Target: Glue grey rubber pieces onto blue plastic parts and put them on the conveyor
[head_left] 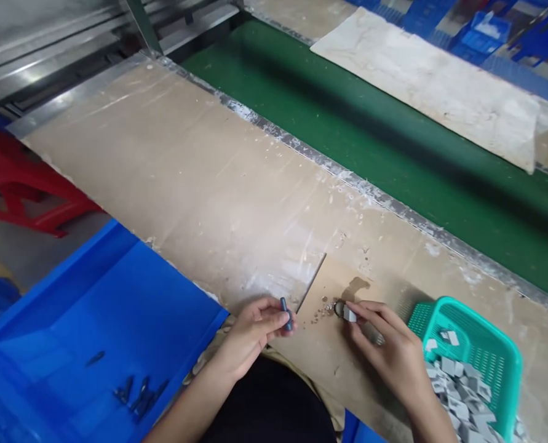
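My left hand (265,329) pinches a short dark blue-grey rod (286,314) upright between thumb and fingers, just above the table's near edge. My right hand (384,341) grips a small light-grey block (349,314) in its fingertips, low over the tabletop. At the block's left end is a dark ring-shaped thing (339,308); whether it is joined to the block I cannot tell. Small shiny bits (320,315) and a wet-looking stain (357,287) lie beside it. Close by on the right, a green plastic basket (508,354) holds many similar grey blocks (458,387).
A blue bin (61,320) at the lower left holds several dark rod-like pieces (139,397). Beyond the tan table (200,178) runs a green conveyor belt (347,123), with a whitish sheet (425,80) across its far side. A red stool (29,184) stands at left.
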Demonstrator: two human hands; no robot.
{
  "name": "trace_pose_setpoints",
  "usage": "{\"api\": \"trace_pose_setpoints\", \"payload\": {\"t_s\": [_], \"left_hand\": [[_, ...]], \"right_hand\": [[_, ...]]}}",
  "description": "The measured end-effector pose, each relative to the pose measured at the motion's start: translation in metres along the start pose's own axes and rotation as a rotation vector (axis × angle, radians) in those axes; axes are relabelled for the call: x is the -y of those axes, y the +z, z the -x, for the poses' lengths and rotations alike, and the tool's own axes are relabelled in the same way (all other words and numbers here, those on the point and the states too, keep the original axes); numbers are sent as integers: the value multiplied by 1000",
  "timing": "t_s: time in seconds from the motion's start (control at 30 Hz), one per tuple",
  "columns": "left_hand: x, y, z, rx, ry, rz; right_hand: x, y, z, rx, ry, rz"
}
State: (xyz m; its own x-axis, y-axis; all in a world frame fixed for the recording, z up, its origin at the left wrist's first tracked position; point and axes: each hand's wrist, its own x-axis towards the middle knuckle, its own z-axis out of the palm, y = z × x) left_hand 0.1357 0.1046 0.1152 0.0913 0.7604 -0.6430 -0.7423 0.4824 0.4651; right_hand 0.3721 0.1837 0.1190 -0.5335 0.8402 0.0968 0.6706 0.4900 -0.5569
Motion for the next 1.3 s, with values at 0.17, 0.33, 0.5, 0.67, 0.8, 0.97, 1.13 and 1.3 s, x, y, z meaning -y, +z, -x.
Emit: {"api": "trace_pose_setpoints", "payload": {"t_s": [0.17, 0.33, 0.5, 0.67, 0.8, 0.97, 1.13, 1.3], "left_hand": [[-1, 1, 0, 7, 0, 36], [-2, 3, 3, -9, -19, 33], [4, 17, 0, 57, -103, 70], [17, 40, -7, 166, -174, 87], [20, 52, -7, 177, -186, 67], [21, 55, -4, 196, -191, 61], [21, 55, -1, 181, -181, 40], [17, 58, 1, 121, -141, -51]], "right_hand": [[2, 1, -2, 27, 7, -1], [3, -2, -1, 7, 6, -12], [16, -18, 4, -86, 28, -85], [41, -34, 12, -110, 31, -186], [52, -38, 17, -126, -17, -201], [55, -37, 20, -108, -37, -200], [56, -38, 21, -104, -54, -191], [54, -39, 22, -54, -68, -228]]}}
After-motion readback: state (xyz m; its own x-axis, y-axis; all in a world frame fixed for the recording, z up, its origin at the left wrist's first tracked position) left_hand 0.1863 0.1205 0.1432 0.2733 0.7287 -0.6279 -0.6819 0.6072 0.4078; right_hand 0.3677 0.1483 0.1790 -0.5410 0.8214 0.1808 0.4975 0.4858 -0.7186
